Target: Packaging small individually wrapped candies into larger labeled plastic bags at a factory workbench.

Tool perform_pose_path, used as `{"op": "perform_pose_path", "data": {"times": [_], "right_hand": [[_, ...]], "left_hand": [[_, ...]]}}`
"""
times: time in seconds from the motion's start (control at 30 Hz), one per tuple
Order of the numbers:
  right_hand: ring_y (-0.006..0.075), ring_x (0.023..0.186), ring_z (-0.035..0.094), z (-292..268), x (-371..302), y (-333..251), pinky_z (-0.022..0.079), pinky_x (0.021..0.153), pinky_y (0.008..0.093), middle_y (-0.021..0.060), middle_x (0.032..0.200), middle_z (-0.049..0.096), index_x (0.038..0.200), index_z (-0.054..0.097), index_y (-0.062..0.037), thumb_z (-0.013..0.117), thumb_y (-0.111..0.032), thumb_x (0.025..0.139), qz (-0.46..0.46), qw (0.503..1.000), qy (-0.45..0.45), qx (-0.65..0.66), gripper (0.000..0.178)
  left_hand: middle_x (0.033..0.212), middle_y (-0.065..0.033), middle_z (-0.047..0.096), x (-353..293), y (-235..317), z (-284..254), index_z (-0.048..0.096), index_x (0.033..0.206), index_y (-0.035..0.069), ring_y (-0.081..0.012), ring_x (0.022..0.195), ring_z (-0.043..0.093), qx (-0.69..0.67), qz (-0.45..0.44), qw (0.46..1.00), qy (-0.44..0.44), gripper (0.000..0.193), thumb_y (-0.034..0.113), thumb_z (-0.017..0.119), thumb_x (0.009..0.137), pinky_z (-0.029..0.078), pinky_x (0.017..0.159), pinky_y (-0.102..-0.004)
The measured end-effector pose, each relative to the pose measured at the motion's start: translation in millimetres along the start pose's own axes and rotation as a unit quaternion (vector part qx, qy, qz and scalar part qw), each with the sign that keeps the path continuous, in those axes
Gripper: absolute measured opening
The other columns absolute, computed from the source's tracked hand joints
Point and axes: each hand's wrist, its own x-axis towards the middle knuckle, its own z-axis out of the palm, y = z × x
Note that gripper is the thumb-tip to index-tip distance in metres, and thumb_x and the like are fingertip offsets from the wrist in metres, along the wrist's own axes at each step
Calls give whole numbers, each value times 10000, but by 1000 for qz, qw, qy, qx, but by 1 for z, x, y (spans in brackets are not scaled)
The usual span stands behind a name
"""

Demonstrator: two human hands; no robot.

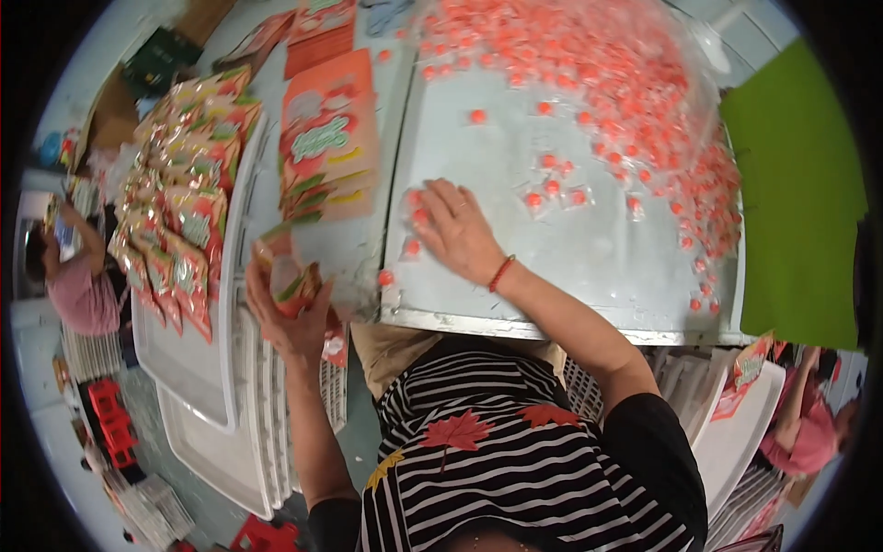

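Observation:
My left hand (287,317) is closed round a printed pouch (300,287), held off the table's front left edge; the pouch's mouth seems to gape. Flat on the pale table (497,276), my right hand (460,230) has its fingers stretched out, with a red bracelet on the wrist. Right at its fingertips are a few small red candies (414,247) in clear wrappers, some partly covered by the hand. Another wrapped candy (385,277) lies near the table's front left edge. Several loose candies (552,187) are scattered to the right of my right hand.
A large heap of wrapped candies (589,46) spreads over the far right. Flat pouches (326,129) are stacked at the left. Beyond them, a white tray (198,368) carries filled pouches (189,216). A green sheet (796,202) borders the right. Other people (83,299) sit farther off.

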Motion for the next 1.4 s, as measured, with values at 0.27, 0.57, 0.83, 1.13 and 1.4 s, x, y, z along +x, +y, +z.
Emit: {"op": "perform_pose_path", "data": {"times": [0.27,0.57,0.83,1.13,1.4], "right_hand": [[392,1252,425,-78,-28,55,360,1032,447,208,1327,465,1250,500,-14,520,-177,932,91,987,92,-91,358],[366,1119,513,-119,-28,106,399,961,412,187,1201,560,1214,511,7,445,-202,974,281,933,184,125,325],[299,1155,523,-92,-8,90,393,990,360,166,1237,552,1274,500,-23,394,-287,1004,234,961,66,136,391],[278,1193,497,-70,107,147,353,1037,358,118,1294,545,1217,566,-26,357,-389,999,-14,987,-154,48,472],[335,1225,453,-100,45,136,316,1052,430,153,1279,531,1213,567,-84,386,-405,973,70,974,-193,98,440]], "left_hand": [[1338,-197,431,0,4,16,341,1408,49,-364,1200,467,9,22,999,-32,989,126,865,573,411,995,-422],[1342,-198,433,8,16,27,336,1403,41,-364,1215,455,12,41,998,-36,980,116,858,576,392,1010,-433],[1366,-196,399,5,15,17,315,1416,73,-371,1244,421,20,15,998,-54,997,132,860,583,384,1017,-445],[1377,-206,390,9,27,16,300,1420,47,-369,1265,393,19,31,998,-55,1010,144,866,589,360,1035,-446],[1352,-205,409,-4,12,13,321,1411,37,-377,1199,460,23,20,997,-64,997,138,871,586,408,989,-446]]}}
